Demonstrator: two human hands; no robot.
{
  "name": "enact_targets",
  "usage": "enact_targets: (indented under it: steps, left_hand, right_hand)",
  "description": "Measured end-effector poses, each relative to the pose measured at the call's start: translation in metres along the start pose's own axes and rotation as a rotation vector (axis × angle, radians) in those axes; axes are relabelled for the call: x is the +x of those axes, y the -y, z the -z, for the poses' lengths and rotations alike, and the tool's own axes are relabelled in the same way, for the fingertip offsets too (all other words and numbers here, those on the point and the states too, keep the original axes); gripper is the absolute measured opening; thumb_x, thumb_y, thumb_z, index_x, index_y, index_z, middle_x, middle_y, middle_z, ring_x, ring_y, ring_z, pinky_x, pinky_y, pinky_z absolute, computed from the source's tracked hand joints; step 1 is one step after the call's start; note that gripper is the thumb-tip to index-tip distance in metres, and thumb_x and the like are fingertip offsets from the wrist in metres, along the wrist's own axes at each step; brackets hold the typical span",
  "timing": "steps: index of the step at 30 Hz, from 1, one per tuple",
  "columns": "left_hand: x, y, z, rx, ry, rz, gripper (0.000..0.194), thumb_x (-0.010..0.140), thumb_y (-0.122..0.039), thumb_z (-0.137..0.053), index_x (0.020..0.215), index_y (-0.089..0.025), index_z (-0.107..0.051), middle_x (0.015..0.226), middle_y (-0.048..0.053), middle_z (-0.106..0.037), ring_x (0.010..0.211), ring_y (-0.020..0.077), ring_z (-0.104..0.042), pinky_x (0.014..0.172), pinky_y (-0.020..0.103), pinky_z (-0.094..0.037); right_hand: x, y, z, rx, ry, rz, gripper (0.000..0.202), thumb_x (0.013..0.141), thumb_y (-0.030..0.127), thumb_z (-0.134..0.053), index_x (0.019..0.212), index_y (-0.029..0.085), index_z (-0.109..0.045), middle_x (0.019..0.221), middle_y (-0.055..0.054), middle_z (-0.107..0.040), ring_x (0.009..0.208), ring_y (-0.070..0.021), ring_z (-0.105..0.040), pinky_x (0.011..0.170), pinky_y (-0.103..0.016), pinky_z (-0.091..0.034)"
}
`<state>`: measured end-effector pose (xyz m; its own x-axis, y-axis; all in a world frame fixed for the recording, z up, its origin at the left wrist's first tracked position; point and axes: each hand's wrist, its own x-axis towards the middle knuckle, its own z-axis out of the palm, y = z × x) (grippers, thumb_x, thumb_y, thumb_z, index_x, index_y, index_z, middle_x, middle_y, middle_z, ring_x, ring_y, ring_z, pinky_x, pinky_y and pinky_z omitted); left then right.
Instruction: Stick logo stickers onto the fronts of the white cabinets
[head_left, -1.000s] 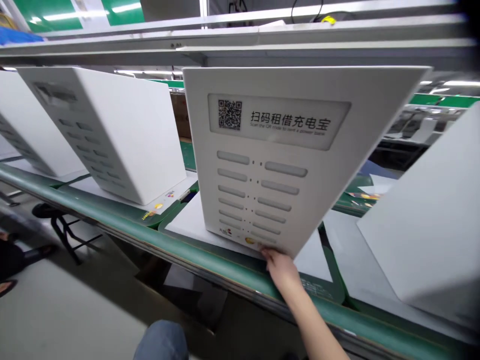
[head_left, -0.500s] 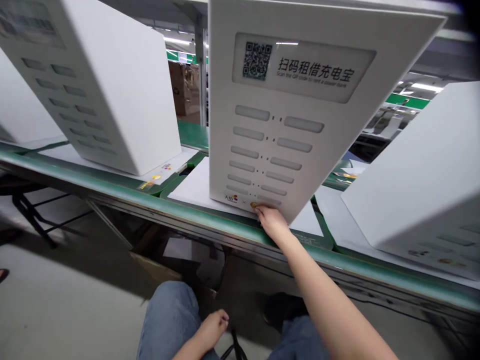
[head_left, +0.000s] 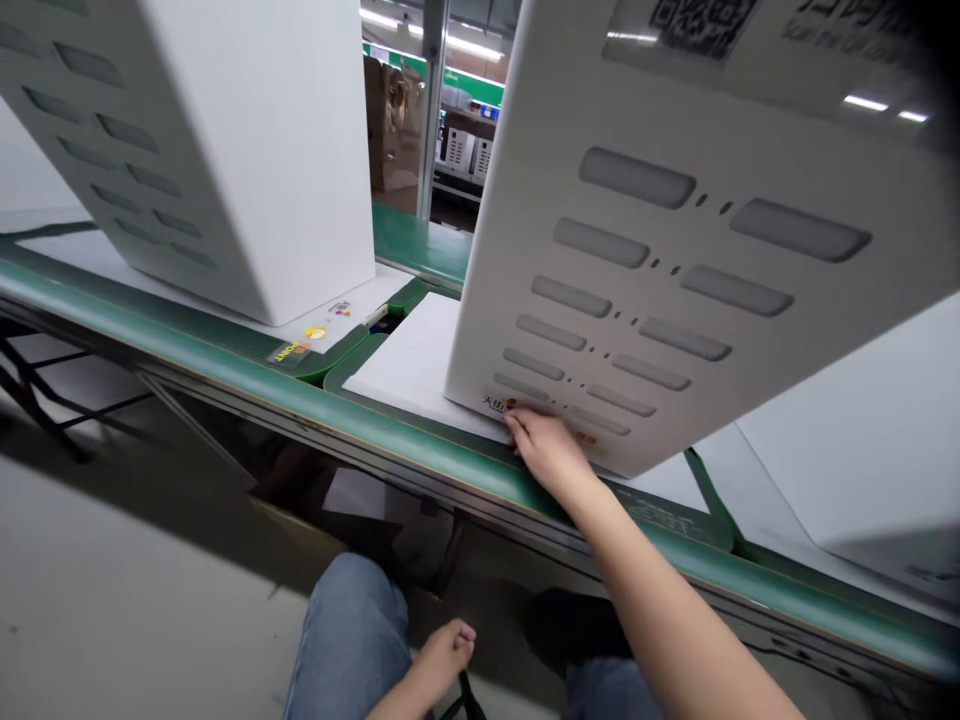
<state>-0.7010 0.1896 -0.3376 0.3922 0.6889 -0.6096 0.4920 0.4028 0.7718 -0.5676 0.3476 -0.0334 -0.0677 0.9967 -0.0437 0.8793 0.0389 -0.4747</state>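
Close up, box [head_left: 645, 290] stands upright on belt [head_left: 420, 437], base just beyond our right hand [head_left: 555, 455], which is nearer; fingers bunched at low front logo, any pinch unclear. Our left hand [head_left: 442, 655] curls below, near knee [head_left: 352, 610].

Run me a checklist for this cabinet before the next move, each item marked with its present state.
1. White cabinet on its white sheet: ok, sheet shows on both sides.
2. Gap to the left-hand cabinet: ok, they stand apart.
3. Left hand off the cabinet: ok, low by the knee.
4. Bottom print fully visible: not ok, the right hand covers part.
5. Whole QR code in view: not ok, cut off at the top.
6. Cabinet's back undamaged: cannot tell, hidden.
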Motion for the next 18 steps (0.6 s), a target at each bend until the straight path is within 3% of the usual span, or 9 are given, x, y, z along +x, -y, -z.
enact_targets:
  steps: [6, 9, 13, 18]
  left_hand:
    - [0.011, 0.006, 0.001, -0.179, -0.019, 0.048, 0.022, 0.076, -0.01, -0.039, 0.091, -0.01, -0.055, 0.069, 0.0, -0.055, 0.067, 0.0107, -0.053, 0.064, 0.019, -0.038]
    - [0.014, 0.005, 0.003, -0.254, -0.039, 0.084, 0.023, 0.076, -0.008, -0.036, 0.09, -0.01, -0.053, 0.076, 0.002, -0.057, 0.065, 0.0103, -0.053, 0.063, 0.02, -0.038]
    - [0.016, 0.001, 0.004, -0.314, -0.062, 0.126, 0.023, 0.076, -0.006, -0.035, 0.089, -0.01, -0.052, 0.078, 0.003, -0.057, 0.064, 0.0097, -0.052, 0.06, 0.02, -0.037]
    - [0.014, -0.003, 0.007, -0.401, -0.094, 0.161, 0.021, 0.076, -0.008, -0.035, 0.089, -0.01, -0.051, 0.078, 0.002, -0.056, 0.061, 0.0084, -0.051, 0.056, 0.019, -0.035]
  right_hand:
    - [-0.007, -0.023, 0.002, 0.001, -0.031, -0.192, 0.032, 0.088, 0.026, -0.034, 0.091, 0.015, -0.064, 0.066, -0.002, -0.063, 0.052, -0.0109, -0.056, 0.057, -0.021, -0.042]
    - [-0.003, -0.007, -0.007, -0.066, -0.053, -0.158, 0.032, 0.088, 0.024, -0.035, 0.089, 0.014, -0.066, 0.071, -0.005, -0.064, 0.061, -0.0141, -0.058, 0.067, -0.024, -0.042]
    - [0.021, 0.028, -0.022, -0.05, 0.028, -0.007, 0.026, 0.087, 0.026, -0.042, 0.097, 0.022, -0.066, 0.081, -0.003, -0.066, 0.078, -0.0146, -0.059, 0.075, -0.022, -0.04]
    - [0.016, 0.014, -0.019, -0.033, 0.035, -0.094, 0.031, 0.089, 0.028, -0.038, 0.099, 0.021, -0.065, 0.065, -0.002, -0.063, 0.057, -0.0116, -0.055, 0.063, -0.021, -0.039]
